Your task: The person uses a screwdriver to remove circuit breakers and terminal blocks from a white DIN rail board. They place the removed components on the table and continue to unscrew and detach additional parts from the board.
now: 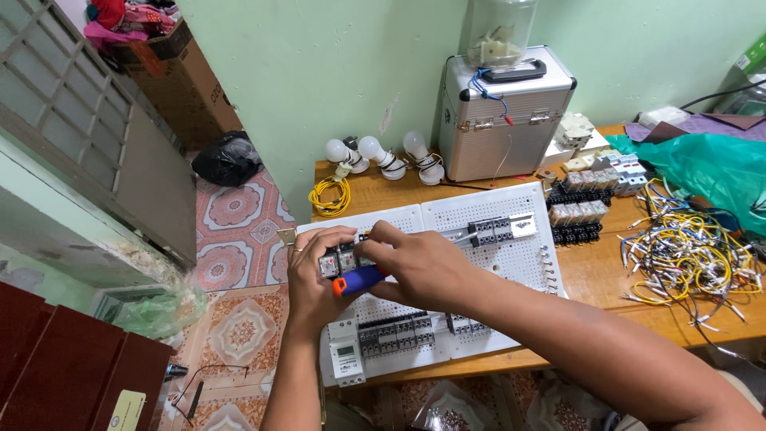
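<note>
hands (375, 267) hide modules (339, 259), screwdriver (359, 279) tip unseen

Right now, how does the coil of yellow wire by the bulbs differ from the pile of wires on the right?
The yellow wire coil is small, neatly looped and one colour; the wire pile is larger, loose and tangled, mixing yellow, white and blue. The coil lies near the light bulbs; the pile lies beside the green plastic sheet. Both rest on the wooden table.
</note>
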